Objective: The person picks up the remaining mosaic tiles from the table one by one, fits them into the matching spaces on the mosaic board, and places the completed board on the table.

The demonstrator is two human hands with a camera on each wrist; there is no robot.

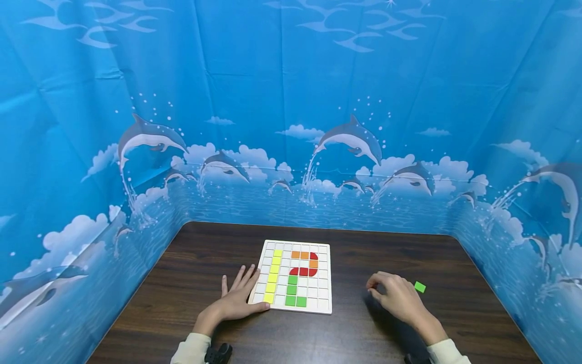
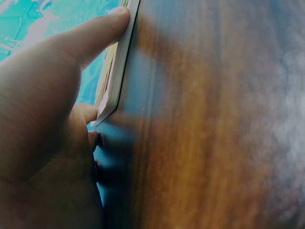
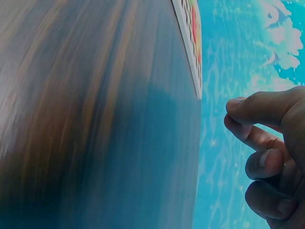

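Note:
A white square grid board point(image 1: 322, 290) lies on the table with colored tiles in its cells. Yellow tiles point(image 1: 273, 278) form a column on its left side; orange, red and green tiles point(image 1: 291, 289) make a curved shape to the right. My left hand point(image 1: 236, 299) rests at the board's left edge, fingers spread, its thumb point(image 2: 112, 24) touching the front edge. Right of the board, my right hand point(image 1: 395, 296) hovers over the table with fingers loosely curled. Its thumb and index tips are close together, and no object shows between them. A loose green tile point(image 1: 420, 287) lies beside its knuckles.
The dark wood table point(image 1: 354, 253) has a blue dolphin-print curtain point(image 1: 282, 167) around its back and sides. Dark wrist devices point(image 1: 219, 353) sit at both wrists.

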